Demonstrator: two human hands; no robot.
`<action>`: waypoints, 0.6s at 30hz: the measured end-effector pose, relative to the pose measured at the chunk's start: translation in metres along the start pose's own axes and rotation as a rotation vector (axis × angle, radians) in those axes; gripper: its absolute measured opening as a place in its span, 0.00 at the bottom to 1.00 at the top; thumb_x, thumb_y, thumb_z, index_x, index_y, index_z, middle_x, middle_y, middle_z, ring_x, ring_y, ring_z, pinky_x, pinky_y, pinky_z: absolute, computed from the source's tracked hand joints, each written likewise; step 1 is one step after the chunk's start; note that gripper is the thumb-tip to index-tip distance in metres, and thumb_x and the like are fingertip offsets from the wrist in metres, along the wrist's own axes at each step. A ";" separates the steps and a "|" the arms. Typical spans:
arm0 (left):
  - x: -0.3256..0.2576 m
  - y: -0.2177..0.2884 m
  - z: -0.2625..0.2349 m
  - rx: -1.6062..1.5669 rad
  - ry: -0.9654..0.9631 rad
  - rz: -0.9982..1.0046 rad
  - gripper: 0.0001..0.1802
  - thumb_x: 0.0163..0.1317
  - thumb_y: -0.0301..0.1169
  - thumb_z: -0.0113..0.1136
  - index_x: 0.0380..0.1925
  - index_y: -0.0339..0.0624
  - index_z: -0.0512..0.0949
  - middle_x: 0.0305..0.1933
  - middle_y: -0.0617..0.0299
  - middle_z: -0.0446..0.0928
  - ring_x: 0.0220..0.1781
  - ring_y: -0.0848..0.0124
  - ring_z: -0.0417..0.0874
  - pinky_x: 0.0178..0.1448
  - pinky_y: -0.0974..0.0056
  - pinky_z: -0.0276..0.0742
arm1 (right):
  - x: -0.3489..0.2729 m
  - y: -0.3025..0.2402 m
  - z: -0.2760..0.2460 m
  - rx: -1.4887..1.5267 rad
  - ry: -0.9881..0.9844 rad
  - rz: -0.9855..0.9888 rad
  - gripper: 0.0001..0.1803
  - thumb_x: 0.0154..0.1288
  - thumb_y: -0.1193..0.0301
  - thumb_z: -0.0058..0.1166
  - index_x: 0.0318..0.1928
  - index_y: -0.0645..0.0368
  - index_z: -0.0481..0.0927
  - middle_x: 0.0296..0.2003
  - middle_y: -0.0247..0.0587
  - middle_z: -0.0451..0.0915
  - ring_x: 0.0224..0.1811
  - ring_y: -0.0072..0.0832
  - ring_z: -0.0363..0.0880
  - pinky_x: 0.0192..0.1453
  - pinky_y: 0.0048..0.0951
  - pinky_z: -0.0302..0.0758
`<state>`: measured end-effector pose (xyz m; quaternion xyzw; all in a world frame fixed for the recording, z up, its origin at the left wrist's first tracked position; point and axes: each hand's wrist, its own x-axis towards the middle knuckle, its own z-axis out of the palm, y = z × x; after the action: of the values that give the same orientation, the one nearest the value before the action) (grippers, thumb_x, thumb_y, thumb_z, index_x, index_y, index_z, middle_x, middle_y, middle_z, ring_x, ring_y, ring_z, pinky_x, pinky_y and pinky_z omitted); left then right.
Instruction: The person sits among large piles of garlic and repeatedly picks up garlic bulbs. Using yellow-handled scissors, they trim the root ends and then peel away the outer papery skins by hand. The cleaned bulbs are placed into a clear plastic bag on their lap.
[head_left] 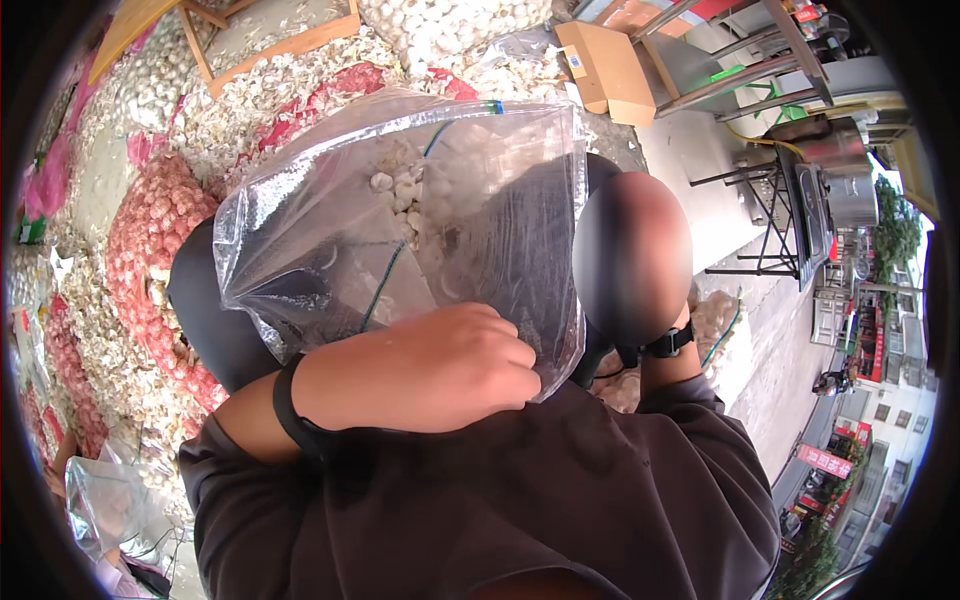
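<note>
A large clear plastic bag (pixel 330 205) is spread over my lap and knees. My left hand (pixel 450 365) is closed in a fist on the bag's near edge, close to my body. White garlic bulbs (pixel 403 190) and a thin dark green cord (pixel 385 280) show through the plastic; whether they lie inside or beneath it I cannot tell. At the bag's right side is my right hand (pixel 640 260), with a black watch (pixel 670 341) on the wrist. A blur covers that hand, so its fingers are hidden.
A red mesh sack of garlic (pixel 150 230) stands by my left knee, among scattered garlic skins (pixel 90 330). Ahead are a bigger garlic sack (pixel 440 30), a wooden frame (pixel 285 45) and a cardboard box (pixel 605 75). A black metal stand (pixel 800 210) is at right. Another person's clear bag (pixel 110 495) shows lower left.
</note>
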<state>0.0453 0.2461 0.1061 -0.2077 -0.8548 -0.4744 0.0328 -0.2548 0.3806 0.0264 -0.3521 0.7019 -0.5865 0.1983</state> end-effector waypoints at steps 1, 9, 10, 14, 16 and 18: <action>-0.006 0.000 -0.004 -0.009 0.062 -0.080 0.09 0.59 0.32 0.59 0.34 0.37 0.77 0.33 0.58 0.75 0.38 0.58 0.77 0.48 0.56 0.71 | -0.001 0.019 -0.019 -0.002 0.035 0.073 0.09 0.69 0.79 0.48 0.47 0.64 0.79 0.42 0.35 0.82 0.44 0.18 0.76 0.51 0.19 0.70; -0.102 -0.001 -0.075 0.883 1.041 -0.681 0.26 0.59 0.29 0.65 0.58 0.37 0.71 0.51 0.51 0.77 0.56 0.57 0.77 0.64 0.61 0.67 | -0.143 0.274 -0.176 -0.479 -0.098 0.618 0.25 0.59 0.64 0.61 0.53 0.66 0.75 0.42 0.45 0.83 0.46 0.36 0.82 0.53 0.31 0.75; -0.123 -0.022 -0.078 1.076 1.076 -0.752 0.29 0.60 0.30 0.65 0.61 0.37 0.69 0.52 0.51 0.77 0.58 0.57 0.76 0.65 0.61 0.66 | -0.183 0.311 -0.195 -0.586 -0.131 0.564 0.26 0.58 0.63 0.60 0.53 0.65 0.74 0.43 0.47 0.82 0.47 0.38 0.81 0.54 0.33 0.75; -0.197 -0.056 -0.052 -0.052 1.153 -0.949 0.29 0.67 0.34 0.60 0.64 0.33 0.65 0.57 0.54 0.75 0.59 0.68 0.74 0.65 0.65 0.65 | -0.226 0.298 -0.127 -0.938 -0.176 0.527 0.25 0.59 0.58 0.58 0.52 0.62 0.73 0.45 0.51 0.78 0.49 0.44 0.78 0.55 0.43 0.73; -0.200 -0.061 -0.062 0.052 0.905 -1.159 0.27 0.69 0.35 0.58 0.63 0.33 0.67 0.57 0.54 0.75 0.58 0.70 0.74 0.64 0.66 0.66 | -0.229 0.290 -0.116 -1.033 -0.158 0.521 0.25 0.59 0.56 0.56 0.51 0.60 0.73 0.47 0.54 0.76 0.50 0.48 0.76 0.55 0.47 0.72; -0.195 -0.065 -0.060 0.073 0.814 -1.165 0.25 0.69 0.36 0.57 0.62 0.32 0.69 0.57 0.55 0.75 0.56 0.71 0.74 0.62 0.67 0.67 | -0.224 0.293 -0.114 -1.098 -0.143 0.498 0.24 0.59 0.55 0.55 0.49 0.59 0.73 0.48 0.56 0.74 0.50 0.51 0.75 0.55 0.51 0.71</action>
<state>0.1895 0.1030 0.0378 0.4778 -0.7622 -0.4257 0.0975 -0.2590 0.6403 -0.2592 -0.2666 0.9482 -0.0494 0.1654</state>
